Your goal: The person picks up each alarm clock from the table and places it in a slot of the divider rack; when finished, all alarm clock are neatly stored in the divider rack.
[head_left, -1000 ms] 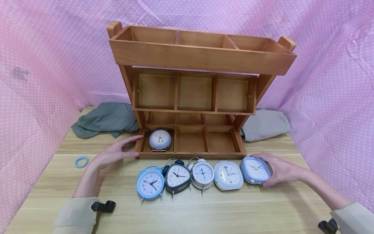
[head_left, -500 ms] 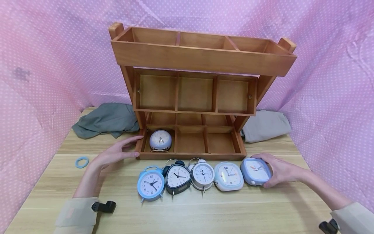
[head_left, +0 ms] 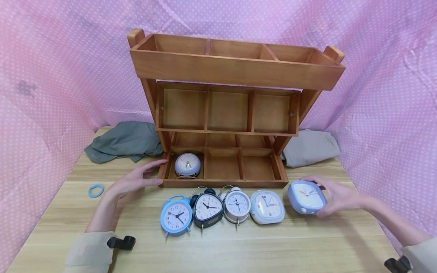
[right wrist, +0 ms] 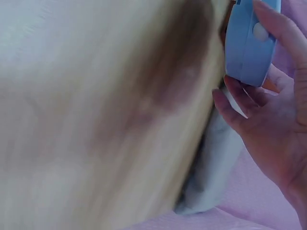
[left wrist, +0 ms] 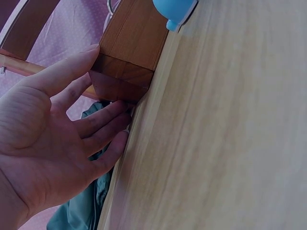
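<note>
My right hand (head_left: 341,195) grips a blue rounded-square alarm clock (head_left: 307,197) by its right side, thumb at the front. In the right wrist view the clock (right wrist: 249,45) is above the tabletop, over a blurred shadow. At the left front corner of a wooden three-tier rack (head_left: 223,183), my left hand (head_left: 131,181) rests with fingers extended. The left wrist view shows its thumb touching the corner. To the right hand's left lie a pale blue clock (head_left: 267,206), a white twin-bell clock (head_left: 236,204), a black triangular clock (head_left: 208,206) and a round blue clock (head_left: 176,216).
A lavender round clock (head_left: 187,165) sits in the bottom tier's left compartment. Behind the rack's sides lie a dark green cloth (head_left: 126,142) and a grey cloth (head_left: 312,147). A blue ring (head_left: 95,190) is on the table at left. Pink dotted fabric (head_left: 51,76) surrounds the table.
My right hand has lifted the blue rounded-square clock off the table and moved it slightly right, away from the pale blue clock. The left hand stays at the rack's corner.
</note>
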`<state>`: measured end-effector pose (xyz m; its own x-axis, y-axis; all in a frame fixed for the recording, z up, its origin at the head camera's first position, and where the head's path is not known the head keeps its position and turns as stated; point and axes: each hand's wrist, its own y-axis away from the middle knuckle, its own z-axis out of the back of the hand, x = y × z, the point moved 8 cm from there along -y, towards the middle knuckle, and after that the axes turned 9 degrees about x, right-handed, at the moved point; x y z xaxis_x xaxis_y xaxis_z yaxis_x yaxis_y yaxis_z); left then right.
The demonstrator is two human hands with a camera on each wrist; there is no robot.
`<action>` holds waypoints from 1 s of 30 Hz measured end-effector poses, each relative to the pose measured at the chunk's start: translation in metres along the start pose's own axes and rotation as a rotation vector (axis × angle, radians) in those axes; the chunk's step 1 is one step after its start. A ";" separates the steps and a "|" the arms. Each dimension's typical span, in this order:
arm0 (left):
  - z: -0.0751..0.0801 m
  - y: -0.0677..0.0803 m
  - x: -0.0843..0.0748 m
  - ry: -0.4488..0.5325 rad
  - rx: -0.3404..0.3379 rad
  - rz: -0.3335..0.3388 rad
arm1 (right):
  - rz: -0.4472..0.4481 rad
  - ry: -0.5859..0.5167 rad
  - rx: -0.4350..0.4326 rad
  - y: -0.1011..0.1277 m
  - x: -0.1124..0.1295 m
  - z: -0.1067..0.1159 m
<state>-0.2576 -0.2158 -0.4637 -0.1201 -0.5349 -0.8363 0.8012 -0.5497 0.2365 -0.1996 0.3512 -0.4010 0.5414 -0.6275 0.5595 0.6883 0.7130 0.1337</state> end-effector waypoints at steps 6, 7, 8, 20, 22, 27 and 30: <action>0.001 0.000 -0.001 -0.018 -0.009 -0.002 | 0.082 -0.011 -0.006 -0.014 0.020 0.023; 0.001 0.000 -0.002 -0.022 -0.009 -0.004 | 0.079 -0.009 -0.006 -0.019 0.022 0.025; 0.001 0.001 -0.002 -0.025 -0.006 -0.008 | 0.069 -0.006 -0.006 -0.024 0.024 0.027; 0.000 0.001 -0.003 -0.009 -0.004 -0.015 | -0.022 0.022 -0.017 -0.105 0.050 0.022; 0.000 0.000 -0.003 -0.019 -0.003 -0.016 | -0.027 0.020 -0.019 -0.118 0.053 0.019; -0.001 -0.001 -0.002 -0.008 -0.003 -0.021 | -0.028 -0.022 -0.010 -0.146 0.058 0.013; 0.000 -0.001 -0.001 -0.007 -0.006 -0.015 | -0.042 -0.048 -0.012 -0.160 0.060 0.013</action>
<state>-0.2582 -0.2153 -0.4632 -0.1362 -0.5316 -0.8360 0.8028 -0.5537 0.2212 -0.2838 0.2034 -0.3787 0.4885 -0.6407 0.5924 0.7156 0.6826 0.1482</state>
